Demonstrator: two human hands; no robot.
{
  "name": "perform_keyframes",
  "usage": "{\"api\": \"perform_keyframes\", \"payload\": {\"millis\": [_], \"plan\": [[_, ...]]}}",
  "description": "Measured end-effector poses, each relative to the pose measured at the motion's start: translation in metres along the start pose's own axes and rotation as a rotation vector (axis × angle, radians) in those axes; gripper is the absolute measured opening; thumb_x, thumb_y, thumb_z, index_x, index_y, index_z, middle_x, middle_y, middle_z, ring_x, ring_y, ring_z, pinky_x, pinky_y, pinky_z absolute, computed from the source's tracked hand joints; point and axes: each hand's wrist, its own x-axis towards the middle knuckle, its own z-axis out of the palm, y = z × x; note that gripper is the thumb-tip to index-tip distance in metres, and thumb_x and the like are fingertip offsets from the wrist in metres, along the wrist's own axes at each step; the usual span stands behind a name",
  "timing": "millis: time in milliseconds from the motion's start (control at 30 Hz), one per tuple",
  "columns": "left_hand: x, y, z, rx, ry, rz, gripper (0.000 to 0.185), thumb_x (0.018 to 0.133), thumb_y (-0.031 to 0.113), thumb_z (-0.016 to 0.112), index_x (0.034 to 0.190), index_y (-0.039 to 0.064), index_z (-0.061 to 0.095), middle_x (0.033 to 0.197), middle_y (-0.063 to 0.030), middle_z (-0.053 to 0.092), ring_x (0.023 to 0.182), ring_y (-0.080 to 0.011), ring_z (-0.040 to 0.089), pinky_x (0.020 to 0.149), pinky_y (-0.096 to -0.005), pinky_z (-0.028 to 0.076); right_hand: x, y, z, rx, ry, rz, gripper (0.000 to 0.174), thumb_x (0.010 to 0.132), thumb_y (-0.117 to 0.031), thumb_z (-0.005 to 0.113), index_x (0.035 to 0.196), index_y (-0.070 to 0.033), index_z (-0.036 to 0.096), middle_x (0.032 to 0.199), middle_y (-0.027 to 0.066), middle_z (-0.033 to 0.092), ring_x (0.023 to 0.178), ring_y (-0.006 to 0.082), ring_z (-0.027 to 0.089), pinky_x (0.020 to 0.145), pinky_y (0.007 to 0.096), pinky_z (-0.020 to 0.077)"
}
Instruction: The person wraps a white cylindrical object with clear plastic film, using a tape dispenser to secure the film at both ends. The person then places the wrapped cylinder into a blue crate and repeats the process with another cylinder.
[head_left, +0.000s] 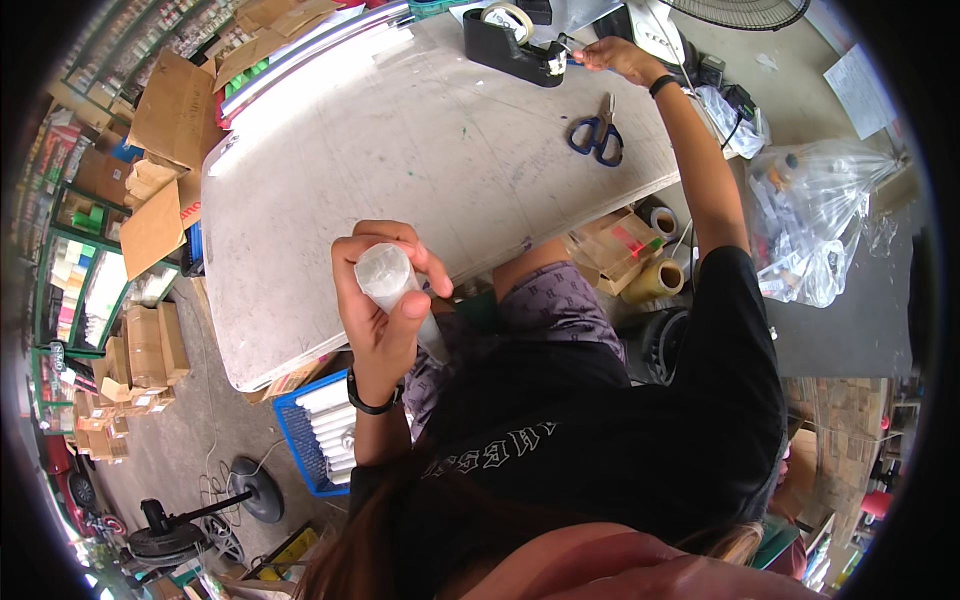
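Observation:
My left hand (382, 300) is wrapped around a white cylindrical roll (384, 271) near the table's front edge. Its round end faces up, covered with creased translucent film. At the table's far right, my right hand (622, 60) pinches a short clear piece of adhesive tape (571, 43) at the cutting end of a black tape dispenser (514, 52). A tape roll (507, 22) sits in that dispenser. Scissors (598, 139) with dark blue handles lie on the white table (390, 142), below my right hand in the picture.
A blue plastic basket (289, 420) of white rolls stands below the table's left front. Cardboard boxes (146, 341) and green shelving (49, 300) line the left side. A fan stand (255, 491) and loose cords occupy the floor. A filled plastic bag (810, 217) sits at right.

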Motion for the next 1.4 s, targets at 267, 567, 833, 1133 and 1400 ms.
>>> {"api": "perform_keyframes", "payload": {"millis": [267, 567, 833, 1133, 1400], "plan": [[-0.005, 0.008, -0.006, 0.296, 0.084, -0.063, 0.062, 0.084, 0.027, 0.088, 0.130, 0.000, 0.056, 0.101, -0.0065, 0.058, 0.087, -0.0123, 0.063, 0.076, -0.0261, 0.051, 0.044, -0.003, -0.010, -1.246, 0.112, 0.518, 0.025, 0.090, -0.023, 0.067, 0.112, -0.015, 0.075, 0.121, 0.0128, 0.074, 0.105, 0.0305, 0.074, 0.087, 0.0823, 0.0250], [-0.001, 0.011, -0.003, 0.488, 0.097, 0.178, 0.101, 0.082, 0.006, 0.086, 0.156, 0.003, 0.017, 0.091, -0.0111, 0.064, 0.079, -0.0181, 0.070, 0.066, -0.0268, 0.056, -0.110, -0.188, 0.096, -0.028, -0.115, -0.440, 0.030, 0.105, -0.027, 0.060, 0.116, -0.001, 0.069, 0.095, -0.0025, 0.065, 0.088, 0.0102, 0.056, 0.084, 0.0271, 0.0464], [-0.007, 0.010, 0.002, 0.539, 0.023, 0.357, 0.110, 0.078, 0.004, 0.088, 0.156, 0.002, 0.010, 0.082, -0.0121, 0.063, 0.072, -0.0216, 0.071, 0.061, -0.0293, 0.059, -0.196, -0.310, 0.143, 0.275, -0.775, -0.511, 0.022, 0.103, -0.019, 0.066, 0.108, 0.002, 0.068, 0.088, 0.0000, 0.066, 0.083, 0.0058, 0.058, 0.075, 0.0226, 0.0470], [-0.006, 0.005, 0.005, 0.502, -0.028, 0.451, 0.104, 0.076, 0.000, 0.089, 0.155, 0.006, 0.023, 0.084, -0.0125, 0.065, 0.071, -0.0208, 0.071, 0.059, -0.0297, 0.057, -0.204, -0.331, 0.155, 0.072, -0.802, -0.699, 0.025, 0.102, -0.022, 0.068, 0.103, 0.002, 0.072, 0.086, 0.0033, 0.071, 0.082, 0.0071, 0.061, 0.081, 0.0256, 0.0479], [-0.009, 0.007, 0.008, 0.465, 0.022, 0.452, 0.086, 0.076, 0.002, 0.090, 0.147, 0.006, 0.042, 0.089, -0.0125, 0.070, 0.074, -0.0180, 0.072, 0.063, -0.0281, 0.058, -0.236, -0.359, 0.148, -0.074, -0.747, -0.319, 0.035, 0.103, -0.035, 0.066, 0.101, -0.001, 0.074, 0.072, -0.0013, 0.065, 0.069, 0.0058, 0.058, 0.068, 0.0230, 0.0449]]}}
